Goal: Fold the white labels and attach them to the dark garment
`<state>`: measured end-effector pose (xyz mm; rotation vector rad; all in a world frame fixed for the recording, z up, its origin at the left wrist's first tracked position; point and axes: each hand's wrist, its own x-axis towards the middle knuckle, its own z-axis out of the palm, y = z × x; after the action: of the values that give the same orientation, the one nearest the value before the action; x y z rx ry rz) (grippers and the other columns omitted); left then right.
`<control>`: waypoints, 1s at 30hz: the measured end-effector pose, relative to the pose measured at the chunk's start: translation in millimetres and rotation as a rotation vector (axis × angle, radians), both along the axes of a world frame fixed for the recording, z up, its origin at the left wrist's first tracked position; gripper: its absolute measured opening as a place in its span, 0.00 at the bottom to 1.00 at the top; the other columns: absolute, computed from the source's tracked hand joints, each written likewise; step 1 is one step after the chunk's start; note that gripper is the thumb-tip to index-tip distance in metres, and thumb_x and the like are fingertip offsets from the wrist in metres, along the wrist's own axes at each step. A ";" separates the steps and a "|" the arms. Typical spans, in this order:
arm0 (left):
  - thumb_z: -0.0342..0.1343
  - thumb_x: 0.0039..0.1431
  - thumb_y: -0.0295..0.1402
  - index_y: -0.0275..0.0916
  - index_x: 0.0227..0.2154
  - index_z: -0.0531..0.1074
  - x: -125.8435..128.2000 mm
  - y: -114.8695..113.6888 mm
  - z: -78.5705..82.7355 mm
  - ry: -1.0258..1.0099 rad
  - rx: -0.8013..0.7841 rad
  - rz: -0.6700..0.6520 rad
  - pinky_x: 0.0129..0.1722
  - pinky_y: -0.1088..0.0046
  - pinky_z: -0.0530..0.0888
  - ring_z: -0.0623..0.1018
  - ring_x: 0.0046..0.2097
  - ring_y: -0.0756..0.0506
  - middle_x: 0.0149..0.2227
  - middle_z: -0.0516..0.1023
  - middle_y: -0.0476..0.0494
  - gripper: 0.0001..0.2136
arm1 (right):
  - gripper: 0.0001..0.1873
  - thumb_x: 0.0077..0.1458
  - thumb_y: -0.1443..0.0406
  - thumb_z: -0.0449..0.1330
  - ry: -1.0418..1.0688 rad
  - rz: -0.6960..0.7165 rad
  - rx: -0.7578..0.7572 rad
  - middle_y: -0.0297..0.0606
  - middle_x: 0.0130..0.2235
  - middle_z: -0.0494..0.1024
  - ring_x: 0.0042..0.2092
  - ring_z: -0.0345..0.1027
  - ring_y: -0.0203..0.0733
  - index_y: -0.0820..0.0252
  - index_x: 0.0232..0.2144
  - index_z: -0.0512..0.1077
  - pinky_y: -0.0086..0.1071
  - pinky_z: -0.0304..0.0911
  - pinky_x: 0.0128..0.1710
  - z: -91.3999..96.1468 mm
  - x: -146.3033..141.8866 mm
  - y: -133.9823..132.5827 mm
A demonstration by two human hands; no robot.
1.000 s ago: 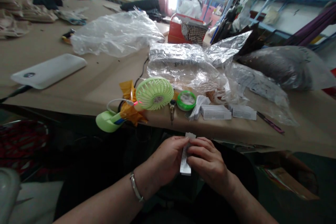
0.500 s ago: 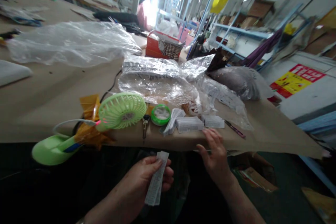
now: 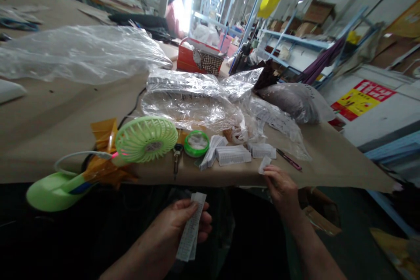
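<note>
My left hand [image 3: 183,223] is closed around a few long printed paper labels [image 3: 192,229], thumb on top, below the table's front edge. At the table edge my right hand [image 3: 282,186] pinches one small white label [image 3: 264,165] between thumb and fingers. Just behind that label lies a short stack of labels [image 3: 262,150]. Left of it sit a longer stack [image 3: 233,155] and a fanned bundle of white strips [image 3: 212,152]. A round green tub [image 3: 196,144] with whitish contents stands beside the bundle.
A light green fan [image 3: 146,140] stands at the left, with orange tape around its handle. A small dark tool [image 3: 177,159] lies near it, and a thin pen-like tool [image 3: 288,159] at the right. Clear plastic bags [image 3: 193,100] and a red box [image 3: 197,57] are behind.
My right hand has picked up a small label by the right stack and drawn it toward the table edge. The left hand keeps its labels. The view has shifted slightly.
</note>
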<state>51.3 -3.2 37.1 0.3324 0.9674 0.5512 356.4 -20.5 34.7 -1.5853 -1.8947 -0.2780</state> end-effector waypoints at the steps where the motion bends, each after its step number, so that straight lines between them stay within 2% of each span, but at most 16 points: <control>1: 0.61 0.50 0.31 0.31 0.32 0.72 0.4 -0.4 0.0 -0.009 0.001 0.003 0.27 0.72 0.74 0.77 0.25 0.46 0.24 0.78 0.42 0.08 | 0.07 0.60 0.64 0.54 0.070 -0.009 0.024 0.41 0.39 0.77 0.43 0.71 0.45 0.58 0.33 0.72 0.40 0.65 0.45 0.8 -2.9 -1.6; 4: 0.59 0.52 0.31 0.31 0.32 0.72 2.2 -2.3 2.9 -0.025 0.001 0.006 0.27 0.72 0.74 0.78 0.26 0.47 0.24 0.78 0.41 0.08 | 0.04 0.58 0.66 0.56 0.309 -0.029 0.118 0.40 0.39 0.77 0.41 0.72 0.44 0.58 0.33 0.71 0.39 0.67 0.43 3.0 -31.2 -8.7; 6: 0.57 0.53 0.29 0.30 0.33 0.72 3.6 -3.1 7.2 -0.028 -0.007 0.011 0.28 0.72 0.74 0.77 0.26 0.47 0.25 0.77 0.41 0.06 | 0.03 0.57 0.69 0.57 0.408 0.082 0.117 0.40 0.41 0.76 0.45 0.71 0.45 0.58 0.33 0.70 0.43 0.65 0.47 4.4 -64.8 -15.1; 10: 0.57 0.52 0.26 0.30 0.30 0.73 4.4 -2.4 13.6 -0.118 0.021 0.070 0.25 0.76 0.71 0.75 0.24 0.50 0.24 0.76 0.42 0.04 | 0.07 0.55 0.72 0.56 0.254 0.500 0.013 0.39 0.40 0.76 0.49 0.68 0.47 0.57 0.35 0.71 0.46 0.64 0.49 4.0 -135.0 -24.1; 13: 0.58 0.49 0.24 0.31 0.26 0.73 0.9 -2.9 13.0 -0.165 0.037 0.147 0.22 0.79 0.65 0.72 0.22 0.52 0.23 0.75 0.45 0.01 | 0.08 0.57 0.71 0.53 0.142 0.587 0.003 0.38 0.38 0.77 0.48 0.68 0.44 0.57 0.34 0.71 0.44 0.62 0.50 -2.4 -164.4 -23.8; 16: 0.60 0.46 0.24 0.32 0.23 0.71 -3.5 -4.5 9.9 -0.149 0.032 0.223 0.22 0.79 0.64 0.72 0.23 0.52 0.22 0.73 0.47 0.02 | 0.08 0.57 0.71 0.53 0.111 0.590 -0.016 0.37 0.37 0.77 0.49 0.68 0.44 0.57 0.34 0.71 0.43 0.61 0.52 -10.0 -171.8 -21.4; 22: 0.60 0.46 0.24 0.33 0.23 0.70 -4.9 -4.8 4.2 -0.126 0.037 0.268 0.24 0.78 0.65 0.72 0.24 0.52 0.23 0.73 0.48 0.03 | 0.08 0.57 0.72 0.53 0.081 0.616 -0.061 0.37 0.38 0.77 0.50 0.68 0.44 0.57 0.34 0.71 0.44 0.61 0.52 -13.3 -169.0 -20.6; 27: 0.57 0.51 0.27 0.32 0.25 0.71 -5.6 -5.3 3.6 -0.150 0.037 0.249 0.24 0.78 0.66 0.72 0.25 0.51 0.24 0.74 0.46 0.03 | 0.08 0.56 0.73 0.53 0.094 0.623 -0.056 0.38 0.38 0.77 0.49 0.68 0.44 0.59 0.34 0.71 0.44 0.61 0.52 -12.8 -173.0 -19.9; 30: 0.59 0.49 0.26 0.32 0.24 0.71 -7.6 -5.8 3.8 -0.153 0.049 0.229 0.23 0.79 0.66 0.72 0.24 0.52 0.23 0.73 0.46 0.03 | 0.08 0.56 0.73 0.54 0.129 0.649 -0.091 0.40 0.40 0.77 0.50 0.67 0.45 0.60 0.37 0.70 0.45 0.61 0.52 -12.8 -173.3 -21.5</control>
<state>43.7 -9.0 40.9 0.2208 0.8492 0.7984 183.0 -42.0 21.9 -0.9341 -2.2163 0.1877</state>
